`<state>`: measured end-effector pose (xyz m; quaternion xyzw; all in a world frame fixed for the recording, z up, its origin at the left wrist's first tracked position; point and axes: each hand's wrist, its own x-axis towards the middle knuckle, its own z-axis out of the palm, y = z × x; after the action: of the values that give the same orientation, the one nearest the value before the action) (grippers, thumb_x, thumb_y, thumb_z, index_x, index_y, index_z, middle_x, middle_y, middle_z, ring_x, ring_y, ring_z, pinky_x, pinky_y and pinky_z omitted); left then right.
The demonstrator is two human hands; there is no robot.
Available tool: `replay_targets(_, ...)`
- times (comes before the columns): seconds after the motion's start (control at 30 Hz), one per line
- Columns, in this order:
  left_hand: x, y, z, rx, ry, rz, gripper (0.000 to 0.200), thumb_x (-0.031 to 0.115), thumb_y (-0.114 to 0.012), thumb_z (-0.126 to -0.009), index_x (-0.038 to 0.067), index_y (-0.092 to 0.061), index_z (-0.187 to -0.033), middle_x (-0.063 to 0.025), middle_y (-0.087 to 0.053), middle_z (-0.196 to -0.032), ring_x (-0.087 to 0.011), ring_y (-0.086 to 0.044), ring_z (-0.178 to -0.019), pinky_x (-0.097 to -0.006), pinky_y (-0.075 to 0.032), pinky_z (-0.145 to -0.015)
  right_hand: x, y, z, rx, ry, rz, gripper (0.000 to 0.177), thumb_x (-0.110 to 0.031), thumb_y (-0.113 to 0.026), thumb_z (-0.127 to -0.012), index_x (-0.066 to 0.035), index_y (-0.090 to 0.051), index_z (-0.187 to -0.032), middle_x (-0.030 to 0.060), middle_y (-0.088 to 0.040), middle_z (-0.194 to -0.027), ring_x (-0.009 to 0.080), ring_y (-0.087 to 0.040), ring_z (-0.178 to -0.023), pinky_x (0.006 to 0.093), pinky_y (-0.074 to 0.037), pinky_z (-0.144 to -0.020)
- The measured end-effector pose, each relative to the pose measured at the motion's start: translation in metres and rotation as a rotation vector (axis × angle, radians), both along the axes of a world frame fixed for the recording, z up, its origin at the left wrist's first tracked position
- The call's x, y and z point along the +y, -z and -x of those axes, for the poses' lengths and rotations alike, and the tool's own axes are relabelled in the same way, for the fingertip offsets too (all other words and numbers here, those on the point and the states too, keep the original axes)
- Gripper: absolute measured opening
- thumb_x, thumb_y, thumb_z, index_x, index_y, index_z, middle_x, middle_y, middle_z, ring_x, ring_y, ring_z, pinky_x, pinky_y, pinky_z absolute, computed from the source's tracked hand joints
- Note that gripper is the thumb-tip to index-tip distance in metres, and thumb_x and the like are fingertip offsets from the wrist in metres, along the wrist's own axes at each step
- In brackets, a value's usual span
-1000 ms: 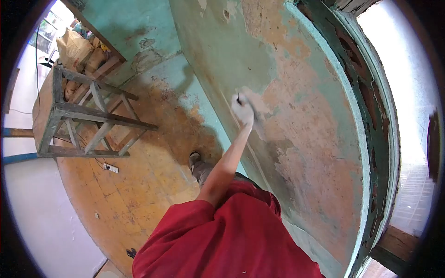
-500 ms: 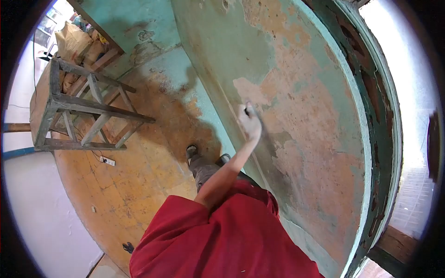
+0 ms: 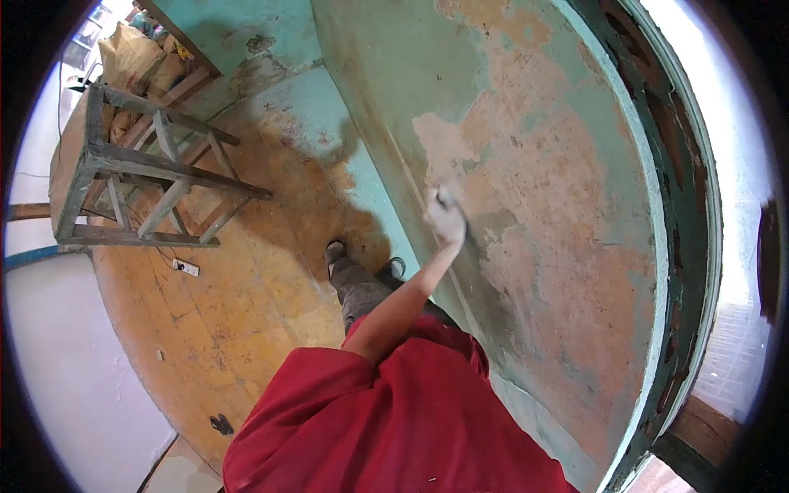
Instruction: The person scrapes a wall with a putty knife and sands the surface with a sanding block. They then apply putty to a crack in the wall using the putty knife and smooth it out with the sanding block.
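Note:
My left hand (image 3: 445, 220) is stretched across in front of me, closed and blurred by motion. It overlaps the green wall (image 3: 542, 222), whose paint has peeled to a broad pinkish-brown patch. Something small and dark shows at the curled fingers, but I cannot tell what it is. A dark shadow falls along the wall just beside the hand and forearm. My right hand is out of sight, on the far side of the red shirt (image 3: 394, 419).
A worn wooden stool (image 3: 156, 177) stands to the left, near a white power strip (image 3: 186, 267) with a cord. Filled sacks (image 3: 131, 62) lie behind it. My sandalled feet (image 3: 334, 249) are on the stained yellow floor (image 3: 214, 329). A window frame (image 3: 690, 246) edges the wall at right.
My left hand has shifted slightly down along the wall, still closed. The view has tilted a little, so the stool and floor sit higher in it.

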<state>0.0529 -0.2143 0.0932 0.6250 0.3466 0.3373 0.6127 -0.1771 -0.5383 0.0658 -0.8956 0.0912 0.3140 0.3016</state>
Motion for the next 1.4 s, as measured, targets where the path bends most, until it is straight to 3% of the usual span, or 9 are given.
replay_targets(0.1, -0.005, 0.047, 0.01, 0.301, 0.089, 0.191, 0.034, 0.026, -0.054, -0.102, -0.002, -0.051, -0.083, -0.0172, -0.051, -0.065, -0.0243, -0.045, -0.057, -0.0426, -0.038, -0.056, -0.001, -0.004, -0.005, -0.029, -0.02, 0.002, 0.028, -0.029, -0.057, -0.093, -0.006, -0.065, -0.105, 0.0058, -0.063, -0.073, 0.0177, -0.059, -0.059, 0.0341, -0.048, -0.055)
replay_targets(0.23, -0.004, -0.082, 0.014, -0.097, 0.106, 0.064, 0.036, 0.028, -0.052, -0.103, -0.002, -0.049, -0.083, -0.0159, -0.046, -0.063, -0.0246, -0.044, -0.058, -0.0433, -0.039, -0.057, -0.007, 0.002, 0.014, -0.03, -0.031, 0.003, 0.028, -0.029, -0.057, -0.093, -0.006, -0.065, -0.106, 0.0061, -0.063, -0.074, 0.0179, -0.06, -0.06, 0.0344, -0.049, -0.056)
replay_targets(0.4, -0.006, 0.0, 0.019, 0.223, 0.079, 0.198, 0.036, 0.029, -0.05, -0.104, -0.001, -0.05, -0.083, -0.0168, -0.047, -0.064, -0.0252, -0.045, -0.06, -0.0428, -0.041, -0.061, -0.004, 0.0, 0.001, -0.09, -0.078, -0.003, 0.029, -0.029, -0.057, -0.093, -0.005, -0.066, -0.107, 0.0064, -0.064, -0.074, 0.0182, -0.06, -0.06, 0.0346, -0.049, -0.056)
replay_targets(0.6, -0.007, -0.11, 0.021, -0.172, 0.216, 0.118, 0.031, 0.026, -0.049, -0.105, 0.004, -0.044, -0.084, -0.0002, -0.038, -0.069, -0.011, -0.038, -0.065, -0.0318, -0.036, -0.058, -0.008, 0.003, 0.018, -0.128, -0.092, 0.006, 0.03, -0.029, -0.057, -0.093, -0.005, -0.066, -0.109, 0.0069, -0.064, -0.075, 0.0186, -0.06, -0.061, 0.0349, -0.049, -0.057)
replay_targets(0.8, -0.006, -0.036, 0.032, 0.137, 0.221, 0.133, 0.033, 0.023, -0.054, -0.103, 0.001, -0.048, -0.079, -0.0097, -0.04, -0.063, -0.0165, -0.038, -0.059, -0.0391, -0.038, -0.056, -0.005, 0.003, 0.003, -0.224, -0.118, 0.006, 0.031, -0.029, -0.057, -0.093, -0.004, -0.066, -0.11, 0.0073, -0.064, -0.075, 0.019, -0.061, -0.061, 0.0353, -0.05, -0.058)
replay_targets(0.93, -0.002, -0.119, 0.03, -0.19, 0.414, 0.207, 0.031, 0.023, -0.051, -0.104, 0.002, -0.048, -0.081, -0.0098, -0.044, -0.064, -0.0167, -0.042, -0.06, -0.0355, -0.036, -0.056, -0.002, 0.006, 0.03, -0.234, -0.103, 0.01, 0.031, -0.028, -0.057, -0.093, -0.004, -0.066, -0.111, 0.0076, -0.065, -0.076, 0.0192, -0.061, -0.062, 0.0355, -0.05, -0.058)
replay_targets(1.13, 0.006, -0.043, 0.038, 0.101, 0.315, 0.163, 0.03, 0.022, -0.051, -0.103, -0.001, -0.049, -0.084, -0.0104, -0.048, -0.068, -0.0194, -0.048, -0.065, -0.0386, -0.041, -0.061, 0.005, 0.01, 0.039, -0.301, -0.098, 0.003, 0.032, -0.028, -0.057, -0.093, -0.004, -0.066, -0.112, 0.008, -0.065, -0.076, 0.0196, -0.061, -0.062, 0.0358, -0.05, -0.059)
replay_targets(1.27, 0.0, -0.107, 0.035, -0.084, 0.33, 0.156, 0.028, 0.021, -0.053, -0.102, 0.0, -0.05, -0.085, -0.0134, -0.052, -0.07, -0.0246, -0.05, -0.064, -0.0408, -0.041, -0.061, 0.016, 0.017, 0.052, -0.326, -0.088, -0.004, 0.033, -0.028, -0.057, -0.092, -0.004, -0.066, -0.113, 0.0083, -0.065, -0.077, 0.0199, -0.062, -0.063, 0.036, -0.051, -0.059)
replay_targets(1.4, 0.0, -0.073, 0.038, -0.235, 0.43, -0.251, 0.021, 0.019, -0.055, -0.1, 0.002, -0.052, -0.087, -0.0173, -0.053, -0.073, -0.0349, -0.055, -0.067, -0.044, -0.041, -0.061, 0.029, 0.026, 0.054, -0.384, -0.057, -0.017, 0.034, -0.028, -0.057, -0.092, -0.003, -0.066, -0.114, 0.0086, -0.066, -0.077, 0.0201, -0.062, -0.063, 0.0362, -0.051, -0.06)
